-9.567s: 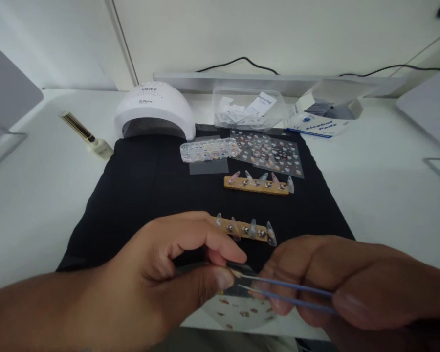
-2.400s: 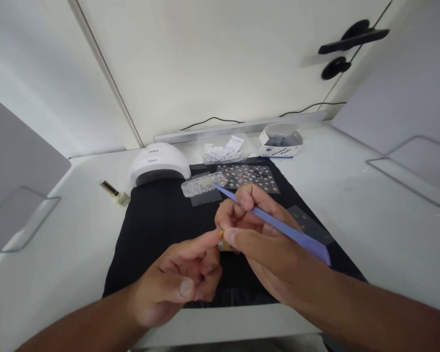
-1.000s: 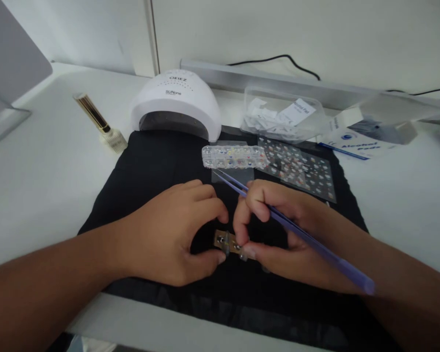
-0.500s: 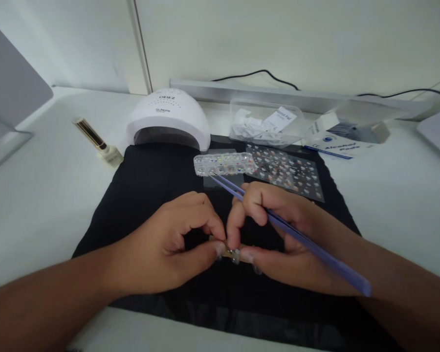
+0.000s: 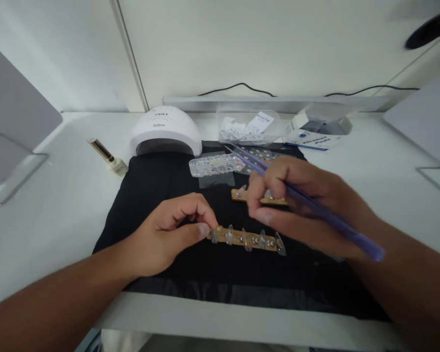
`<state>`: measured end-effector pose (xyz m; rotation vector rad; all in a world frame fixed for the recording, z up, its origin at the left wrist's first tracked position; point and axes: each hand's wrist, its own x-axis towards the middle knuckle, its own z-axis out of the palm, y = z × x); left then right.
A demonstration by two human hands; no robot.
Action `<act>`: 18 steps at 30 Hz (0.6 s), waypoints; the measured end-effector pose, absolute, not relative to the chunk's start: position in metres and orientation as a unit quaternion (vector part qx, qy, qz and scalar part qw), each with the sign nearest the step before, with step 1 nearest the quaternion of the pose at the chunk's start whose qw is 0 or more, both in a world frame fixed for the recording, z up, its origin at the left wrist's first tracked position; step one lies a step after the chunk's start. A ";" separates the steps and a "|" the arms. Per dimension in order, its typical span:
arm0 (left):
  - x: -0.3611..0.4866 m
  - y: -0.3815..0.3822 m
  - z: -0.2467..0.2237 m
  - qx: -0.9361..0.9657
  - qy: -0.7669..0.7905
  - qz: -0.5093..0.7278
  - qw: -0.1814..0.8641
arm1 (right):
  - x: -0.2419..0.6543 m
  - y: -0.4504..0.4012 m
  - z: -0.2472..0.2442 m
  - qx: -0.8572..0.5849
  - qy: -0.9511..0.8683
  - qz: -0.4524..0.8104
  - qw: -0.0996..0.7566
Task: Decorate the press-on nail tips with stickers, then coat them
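My left hand (image 5: 179,232) pinches the left end of a wooden strip (image 5: 235,238), which carries several clear nail tips and small shiny beads. Above the black cloth (image 5: 157,188), my right hand (image 5: 297,205) holds purple tweezers (image 5: 326,215) between curled fingers, the tips pointing up and left over the sheets. A second wooden strip (image 5: 242,194) with clear tips lies partly hidden behind the right hand. Just left of the tweezer tips is a clear case of rhinestones (image 5: 214,165). A dark sticker sheet (image 5: 247,166) is partly covered by the tweezers.
A white nail lamp (image 5: 165,128) stands at the back left, with a gold-capped bottle (image 5: 112,160) beside it. Behind the cloth are a clear bin of packets (image 5: 247,128) and an alcohol pad box (image 5: 315,132). Black cables run along the wall.
My right hand has let go of the wooden strip and moved up and right with the tweezers, exposing both strips. My left hand still grips its strip. The camera view has shifted.
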<state>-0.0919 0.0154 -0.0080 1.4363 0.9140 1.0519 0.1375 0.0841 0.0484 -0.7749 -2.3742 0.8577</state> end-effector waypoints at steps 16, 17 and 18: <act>-0.096 0.022 -0.018 0.591 0.429 0.443 0.520 | 0.302 0.098 0.019 -0.433 -0.887 -0.078 0.140; -0.095 0.022 -0.018 0.593 0.431 0.442 0.517 | 0.308 0.098 0.016 -0.436 -0.886 -0.085 0.131; -0.095 0.023 -0.019 0.594 0.433 0.441 0.515 | 0.313 0.098 0.013 -0.438 -0.886 -0.091 0.122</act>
